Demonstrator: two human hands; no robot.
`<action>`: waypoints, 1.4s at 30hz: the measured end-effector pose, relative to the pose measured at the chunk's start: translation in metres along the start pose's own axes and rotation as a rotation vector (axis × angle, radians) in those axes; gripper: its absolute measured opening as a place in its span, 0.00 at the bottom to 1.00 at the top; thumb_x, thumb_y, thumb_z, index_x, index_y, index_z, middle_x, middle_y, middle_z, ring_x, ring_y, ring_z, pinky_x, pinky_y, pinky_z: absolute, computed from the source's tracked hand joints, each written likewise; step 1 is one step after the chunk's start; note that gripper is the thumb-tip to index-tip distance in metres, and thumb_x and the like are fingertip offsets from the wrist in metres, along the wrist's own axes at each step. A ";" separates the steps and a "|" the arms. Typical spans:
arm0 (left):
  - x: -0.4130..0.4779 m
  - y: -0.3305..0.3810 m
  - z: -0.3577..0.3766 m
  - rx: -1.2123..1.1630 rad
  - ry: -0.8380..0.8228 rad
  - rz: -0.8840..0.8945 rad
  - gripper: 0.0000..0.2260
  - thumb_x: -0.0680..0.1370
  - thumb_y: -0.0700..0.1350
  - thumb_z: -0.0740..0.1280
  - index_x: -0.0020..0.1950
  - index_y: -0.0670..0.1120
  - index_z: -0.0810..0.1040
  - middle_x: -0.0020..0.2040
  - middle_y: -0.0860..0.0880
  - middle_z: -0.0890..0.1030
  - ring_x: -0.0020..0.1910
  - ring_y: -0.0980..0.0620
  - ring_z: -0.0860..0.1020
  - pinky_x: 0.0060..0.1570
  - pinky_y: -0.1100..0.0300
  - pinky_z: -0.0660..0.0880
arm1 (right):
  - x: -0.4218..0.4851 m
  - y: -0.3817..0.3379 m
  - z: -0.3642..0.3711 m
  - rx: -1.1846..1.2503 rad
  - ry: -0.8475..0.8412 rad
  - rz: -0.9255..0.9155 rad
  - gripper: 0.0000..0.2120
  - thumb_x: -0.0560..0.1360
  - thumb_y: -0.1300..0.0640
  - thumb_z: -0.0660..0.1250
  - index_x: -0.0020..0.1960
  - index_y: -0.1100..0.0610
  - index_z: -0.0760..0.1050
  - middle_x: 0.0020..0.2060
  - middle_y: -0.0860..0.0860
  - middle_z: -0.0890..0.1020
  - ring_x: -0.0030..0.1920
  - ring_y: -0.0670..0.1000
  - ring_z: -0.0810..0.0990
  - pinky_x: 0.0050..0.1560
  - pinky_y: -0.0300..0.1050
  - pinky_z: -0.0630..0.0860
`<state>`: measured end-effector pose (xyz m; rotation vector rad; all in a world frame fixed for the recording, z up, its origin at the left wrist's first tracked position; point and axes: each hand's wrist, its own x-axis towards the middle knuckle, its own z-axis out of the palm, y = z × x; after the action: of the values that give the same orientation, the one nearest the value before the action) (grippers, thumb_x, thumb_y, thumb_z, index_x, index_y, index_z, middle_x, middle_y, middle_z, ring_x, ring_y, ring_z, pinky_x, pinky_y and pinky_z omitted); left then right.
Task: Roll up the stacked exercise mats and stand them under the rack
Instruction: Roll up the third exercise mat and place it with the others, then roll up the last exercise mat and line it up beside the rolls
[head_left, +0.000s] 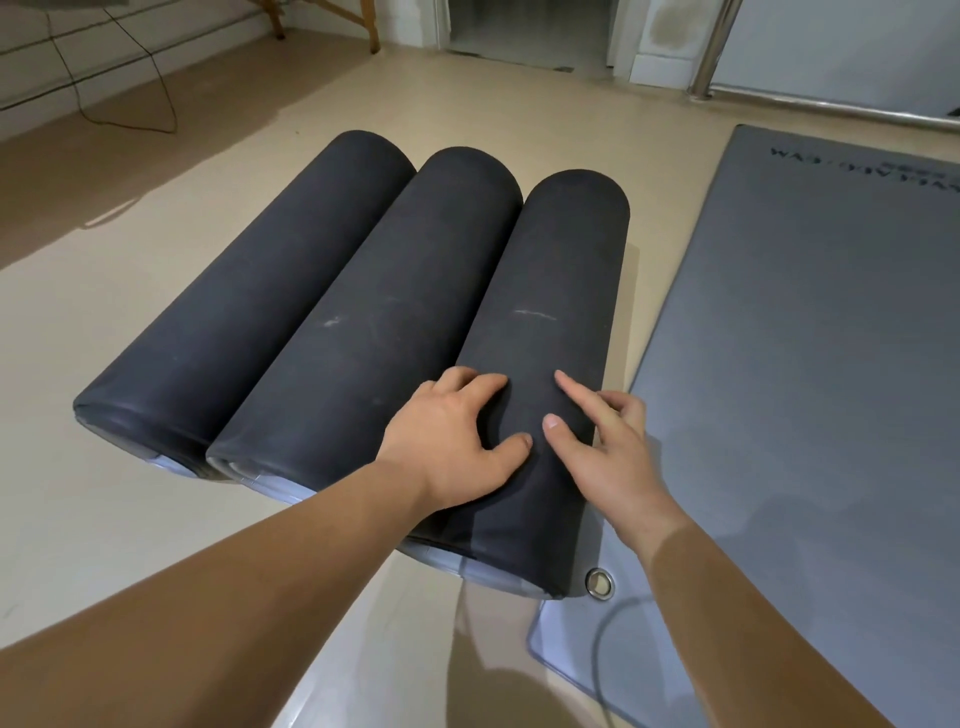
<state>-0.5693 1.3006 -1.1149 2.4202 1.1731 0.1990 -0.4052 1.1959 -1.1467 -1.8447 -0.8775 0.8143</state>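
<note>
Rolled mats (249, 291) lie side by side on the floor (104, 519), with a flat grey mat (805, 389) just beside them. Left hand (452, 447) curls its fingers over the right roll (550, 291). Right hand (608, 452) rests on it with fingers loosely spread.

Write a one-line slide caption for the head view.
Left hand grips and right hand touches the rightmost roll of three; a flat mat lies beside it.
</note>
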 end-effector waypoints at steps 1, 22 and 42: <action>0.000 -0.001 0.000 0.013 -0.008 0.004 0.37 0.74 0.72 0.65 0.80 0.60 0.65 0.77 0.57 0.68 0.73 0.49 0.70 0.70 0.53 0.71 | 0.001 0.000 0.000 -0.002 -0.003 0.005 0.18 0.81 0.45 0.71 0.66 0.27 0.74 0.65 0.44 0.63 0.69 0.45 0.67 0.65 0.36 0.66; 0.001 0.000 -0.004 -0.144 -0.162 -0.113 0.57 0.62 0.68 0.79 0.84 0.57 0.55 0.78 0.57 0.59 0.75 0.51 0.67 0.70 0.55 0.70 | -0.017 -0.015 0.002 0.111 -0.041 0.149 0.28 0.82 0.42 0.68 0.78 0.31 0.63 0.70 0.40 0.66 0.65 0.44 0.70 0.65 0.45 0.75; 0.000 0.105 0.035 0.039 -0.065 0.450 0.18 0.79 0.49 0.67 0.68 0.47 0.80 0.72 0.48 0.75 0.71 0.47 0.72 0.63 0.47 0.77 | -0.033 -0.007 -0.110 -0.799 -0.176 0.137 0.16 0.80 0.41 0.64 0.63 0.44 0.80 0.56 0.45 0.84 0.57 0.51 0.82 0.55 0.45 0.77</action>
<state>-0.4840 1.2320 -1.0994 2.6727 0.5953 0.2319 -0.3347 1.1215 -1.0940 -2.5700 -1.3294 0.7751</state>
